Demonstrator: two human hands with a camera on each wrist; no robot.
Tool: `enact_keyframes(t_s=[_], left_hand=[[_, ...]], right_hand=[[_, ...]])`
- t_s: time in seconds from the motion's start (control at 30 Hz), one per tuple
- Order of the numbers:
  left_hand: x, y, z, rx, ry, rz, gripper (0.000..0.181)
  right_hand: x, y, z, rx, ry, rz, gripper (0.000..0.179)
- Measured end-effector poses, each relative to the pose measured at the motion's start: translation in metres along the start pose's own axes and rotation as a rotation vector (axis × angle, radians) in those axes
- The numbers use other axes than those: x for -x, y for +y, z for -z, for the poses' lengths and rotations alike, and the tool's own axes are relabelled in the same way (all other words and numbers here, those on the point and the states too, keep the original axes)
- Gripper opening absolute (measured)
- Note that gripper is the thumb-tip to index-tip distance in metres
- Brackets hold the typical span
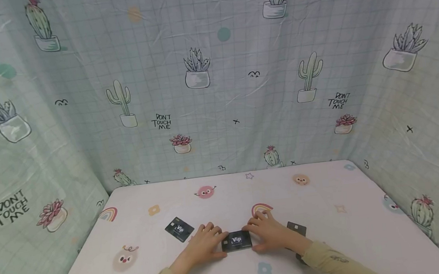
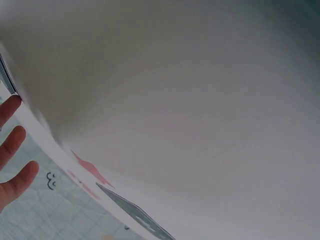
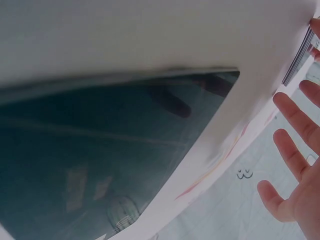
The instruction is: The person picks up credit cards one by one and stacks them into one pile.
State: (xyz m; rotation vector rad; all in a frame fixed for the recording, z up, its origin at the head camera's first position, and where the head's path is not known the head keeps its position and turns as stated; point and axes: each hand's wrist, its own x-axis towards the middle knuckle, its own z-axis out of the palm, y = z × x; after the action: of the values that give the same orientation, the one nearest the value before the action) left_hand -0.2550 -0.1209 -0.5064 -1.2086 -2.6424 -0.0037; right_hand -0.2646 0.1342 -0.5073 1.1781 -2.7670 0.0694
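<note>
A small stack of black Vip cards (image 1: 236,241) lies near the table's front, between my two hands. My left hand (image 1: 205,245) grips its left end, index finger at the far corner and thumb at the near one. At the right end my right hand (image 1: 269,233) holds it the same way, other fingers raised and spread. Layered edges of the stack (image 3: 299,55) show in the right wrist view; the left wrist view catches only a sliver of the stack (image 2: 7,75) by a fingertip.
A loose Vip card (image 1: 179,229) lies face up beyond my left hand. Another black card (image 1: 296,227) is partly hidden under my right forearm, and a dark corner (image 1: 301,259) shows on the forearm's near side. Patterned curtains (image 1: 215,101) enclose the white printed table (image 1: 337,241).
</note>
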Motion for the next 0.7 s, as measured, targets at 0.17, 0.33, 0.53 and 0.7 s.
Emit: enact_keyframes(t_s=[0.17,0.33,0.53,0.7], left_hand=[[0.000,0.001,0.000,0.007,-0.023,0.028,0.053],[0.000,0.003,0.003,0.012,-0.002,0.039,0.054],[0.001,0.006,0.009,-0.011,0.067,0.029,0.053],[0.001,0.012,0.012,-0.073,0.166,0.004,0.050]], right_hand=[[0.004,0.002,0.002,-0.012,-0.017,-0.020,0.057],[0.008,0.005,0.004,-0.031,-0.012,-0.035,0.057],[0.016,0.009,0.003,-0.005,0.062,-0.002,0.056],[0.021,0.011,0.006,-0.047,0.074,-0.005,0.054]])
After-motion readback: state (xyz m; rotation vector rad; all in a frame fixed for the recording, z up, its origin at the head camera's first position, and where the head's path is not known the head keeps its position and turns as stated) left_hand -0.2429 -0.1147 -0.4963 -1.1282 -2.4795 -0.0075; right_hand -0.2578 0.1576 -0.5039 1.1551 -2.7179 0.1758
